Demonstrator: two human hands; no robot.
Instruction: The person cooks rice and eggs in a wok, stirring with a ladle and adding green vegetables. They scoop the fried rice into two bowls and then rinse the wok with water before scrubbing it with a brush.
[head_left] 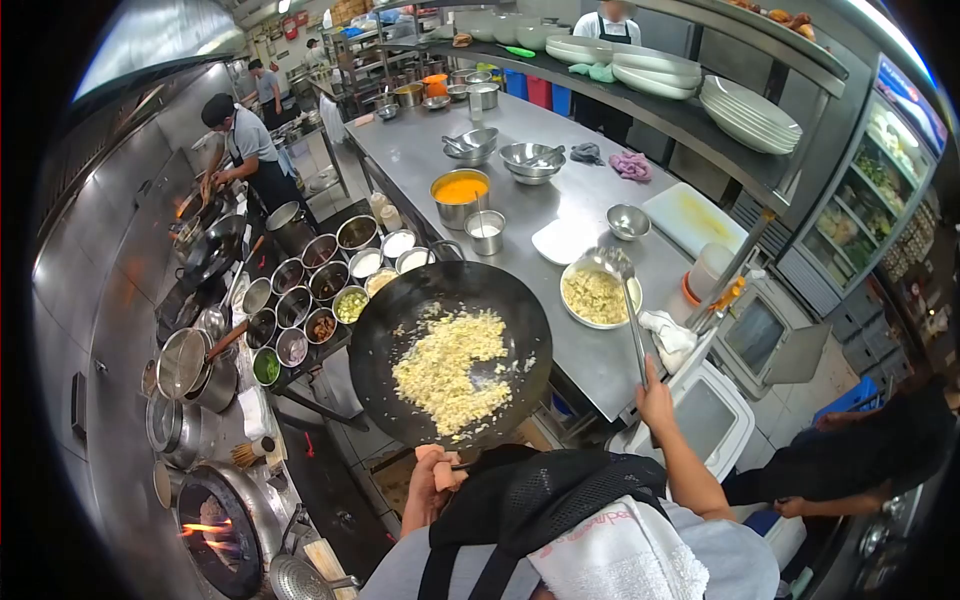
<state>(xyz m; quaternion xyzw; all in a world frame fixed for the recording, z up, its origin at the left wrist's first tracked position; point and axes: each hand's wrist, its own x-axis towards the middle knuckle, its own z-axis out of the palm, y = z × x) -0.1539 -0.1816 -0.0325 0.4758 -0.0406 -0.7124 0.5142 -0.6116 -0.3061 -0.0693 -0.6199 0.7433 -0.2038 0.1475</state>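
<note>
My left hand (pixel 426 486) is closed around the handle of a large black wok (pixel 452 282), with a folded pinkish cloth (pixel 449 470) at the grip. Loose yellow fried rice (pixel 450 365) lies in the wok, which is held out beside the steel table. In my right hand (pixel 655 402) is the long handle of a metal ladle (pixel 635 322). The ladle's head rests at the far rim of a white bowl (pixel 565 304), over more fried rice (pixel 592 292) in that bowl. A white plate (pixel 560 242) lies just behind the bowl.
The steel table (pixel 560 205) carries a pot of orange liquid (pixel 461 190), metal bowls and a cutting board (pixel 695 217). Several seasoning tins (pixel 323 325) stand left of the wok. A burner flame (pixel 208 530) shows at lower left. Co-workers stand at left (pixel 250 145) and right (pixel 850 450).
</note>
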